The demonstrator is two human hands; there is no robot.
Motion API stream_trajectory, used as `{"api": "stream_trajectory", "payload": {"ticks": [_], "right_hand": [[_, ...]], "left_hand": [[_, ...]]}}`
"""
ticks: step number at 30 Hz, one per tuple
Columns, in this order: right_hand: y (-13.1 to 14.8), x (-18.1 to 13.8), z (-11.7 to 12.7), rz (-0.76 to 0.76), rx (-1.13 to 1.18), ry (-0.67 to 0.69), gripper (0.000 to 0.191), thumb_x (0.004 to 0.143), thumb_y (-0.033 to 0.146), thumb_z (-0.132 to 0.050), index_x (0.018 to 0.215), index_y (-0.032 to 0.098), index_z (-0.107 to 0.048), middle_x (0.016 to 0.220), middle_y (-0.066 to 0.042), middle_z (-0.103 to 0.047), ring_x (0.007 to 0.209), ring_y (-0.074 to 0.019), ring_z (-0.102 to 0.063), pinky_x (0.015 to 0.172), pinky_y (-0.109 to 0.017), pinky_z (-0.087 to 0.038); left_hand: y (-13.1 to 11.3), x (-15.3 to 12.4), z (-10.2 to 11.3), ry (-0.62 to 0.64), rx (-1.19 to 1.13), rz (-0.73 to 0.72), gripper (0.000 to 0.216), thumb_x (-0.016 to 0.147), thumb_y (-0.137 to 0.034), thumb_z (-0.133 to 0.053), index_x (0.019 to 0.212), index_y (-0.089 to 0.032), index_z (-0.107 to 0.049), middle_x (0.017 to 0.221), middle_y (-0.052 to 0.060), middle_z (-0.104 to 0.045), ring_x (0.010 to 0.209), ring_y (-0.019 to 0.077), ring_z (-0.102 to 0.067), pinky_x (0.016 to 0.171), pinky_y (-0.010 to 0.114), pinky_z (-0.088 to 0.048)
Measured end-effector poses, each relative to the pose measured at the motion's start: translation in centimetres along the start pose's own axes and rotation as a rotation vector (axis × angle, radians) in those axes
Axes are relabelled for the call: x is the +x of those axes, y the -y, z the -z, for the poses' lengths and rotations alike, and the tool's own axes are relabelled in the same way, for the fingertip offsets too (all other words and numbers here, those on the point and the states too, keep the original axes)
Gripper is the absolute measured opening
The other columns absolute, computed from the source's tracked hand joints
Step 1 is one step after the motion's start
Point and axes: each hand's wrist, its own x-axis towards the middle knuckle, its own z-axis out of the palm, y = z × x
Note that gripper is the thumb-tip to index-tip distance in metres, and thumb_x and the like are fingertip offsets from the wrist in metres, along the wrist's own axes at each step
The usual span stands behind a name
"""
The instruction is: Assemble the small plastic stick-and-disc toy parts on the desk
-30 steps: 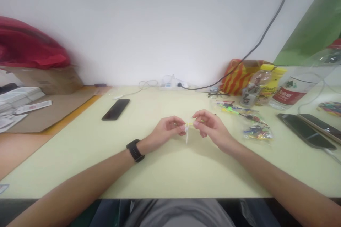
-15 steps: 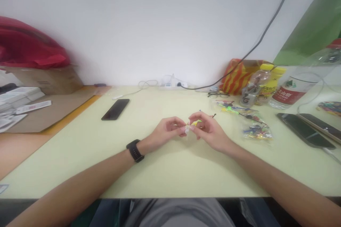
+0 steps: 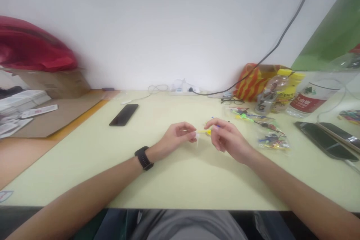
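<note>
My left hand (image 3: pixel 181 135), with a black watch on its wrist, pinches a small white plastic piece (image 3: pixel 197 139) between thumb and fingers above the table. Its exact kind is too small to make out. To its right hovers my right hand (image 3: pixel 226 135), its fingers apart and curved, with nothing visible held. Behind and between the hands lie small yellow plastic parts (image 3: pixel 208 132), partly hidden by the right fingers. Farther right are small clear bags of coloured plastic parts (image 3: pixel 272 141), and loose green and red pieces (image 3: pixel 244 116) lie near them.
A black phone (image 3: pixel 123 115) lies on the left of the table (image 3: pixel 157 180). Glasses (image 3: pixel 232 101), bottles (image 3: pixel 312 99) and a striped bag (image 3: pixel 247 82) stand or lie at the back right. More phones (image 3: pixel 324 138) rest at the right. A power strip (image 3: pixel 182 87) sits by the wall.
My right hand has come away from the white piece, moving slightly right with its fingers opening. My left hand keeps hold of the piece. The view has shifted slightly.
</note>
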Motion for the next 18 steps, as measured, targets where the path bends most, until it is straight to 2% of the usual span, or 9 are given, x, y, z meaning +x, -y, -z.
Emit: {"api": "stream_trajectory", "payload": {"ticks": [3,6,10,14,18], "right_hand": [[-1.0,0.5,-0.2,0.073,-0.139,-0.117,0.025,0.095,0.040,-0.070,0.111,0.023,-0.062,0.083,0.000,-0.067,0.053,-0.0092,-0.050,0.049,-0.024,-0.043],[-1.7,0.8,-0.5,0.086,-0.213,-0.121,0.028,0.094,0.039,-0.070,0.115,0.024,-0.059,0.110,-0.004,-0.067,0.062,-0.0096,-0.057,0.056,-0.026,-0.051],[-1.5,0.5,-0.7,0.098,-0.237,-0.073,0.027,0.096,0.039,-0.067,0.117,0.024,-0.058,0.115,-0.006,-0.066,0.067,-0.0111,-0.059,0.058,-0.028,-0.054],[-1.0,0.1,-0.7,0.183,-0.351,-0.088,0.025,0.100,0.037,-0.062,0.121,0.025,-0.057,0.118,-0.007,-0.064,0.070,-0.0118,-0.060,0.061,-0.029,-0.056],[-0.9,-0.3,-0.9,0.324,-0.519,-0.152,0.039,0.101,0.034,-0.061,0.137,0.028,-0.049,0.139,-0.011,-0.055,0.081,-0.0144,-0.063,0.069,-0.033,-0.059]], "left_hand": [[-0.1,0.0,-0.1,0.013,-0.015,0.008,0.030,0.090,-0.039,-0.079,0.105,-0.014,-0.071,0.096,0.007,-0.072,0.088,0.0198,-0.071,0.087,0.036,-0.056],[-0.3,-0.1,-0.1,0.039,-0.015,0.008,0.030,0.090,-0.039,-0.079,0.104,-0.014,-0.071,0.099,0.008,-0.073,0.091,0.0209,-0.071,0.088,0.037,-0.056],[-0.5,-0.2,-0.2,0.047,-0.008,0.017,0.031,0.090,-0.040,-0.078,0.106,-0.014,-0.072,0.106,0.010,-0.073,0.093,0.0221,-0.072,0.089,0.038,-0.056],[-0.4,-0.1,-0.2,0.025,-0.019,0.011,0.030,0.090,-0.039,-0.079,0.105,-0.014,-0.071,0.102,0.008,-0.072,0.090,0.0208,-0.071,0.088,0.037,-0.056],[-0.3,0.0,-0.1,0.010,-0.044,-0.021,0.027,0.090,-0.036,-0.079,0.104,-0.014,-0.071,0.094,0.006,-0.070,0.087,0.0187,-0.069,0.085,0.034,-0.055]]}}
